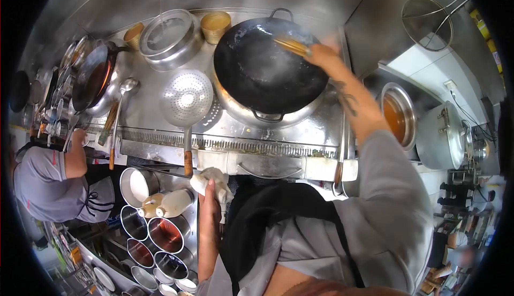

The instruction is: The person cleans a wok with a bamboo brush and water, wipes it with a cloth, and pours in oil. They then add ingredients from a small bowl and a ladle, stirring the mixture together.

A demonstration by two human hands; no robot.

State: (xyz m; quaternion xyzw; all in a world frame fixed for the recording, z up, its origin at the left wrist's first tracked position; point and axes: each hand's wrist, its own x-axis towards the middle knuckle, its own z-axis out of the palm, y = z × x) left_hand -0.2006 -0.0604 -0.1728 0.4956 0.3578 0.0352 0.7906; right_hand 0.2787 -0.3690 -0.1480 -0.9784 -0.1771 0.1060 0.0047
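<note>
A bundle of pale bamboo sticks (292, 45) is gripped in the right hand (321, 55) at the upper right rim of the round, black, wet-looking wok (267, 76), which is seated in a steel ring at upper centre. A crumpled white cloth (214, 178) is clutched in the left hand (210, 195) at the counter's (144, 111) front edge, lower centre. A perforated steel skimmer (186, 99) is laid just left of the wok.

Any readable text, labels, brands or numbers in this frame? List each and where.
No legible text anywhere in this view.
Squeeze bottles: no label visible.
Yellow strip at the right edge: marks too blurred to read.
Items on the lower-left shelf: too small and blurred.
Wok, bamboo brush in the right hand, cloth in the left hand: no markings.
</note>
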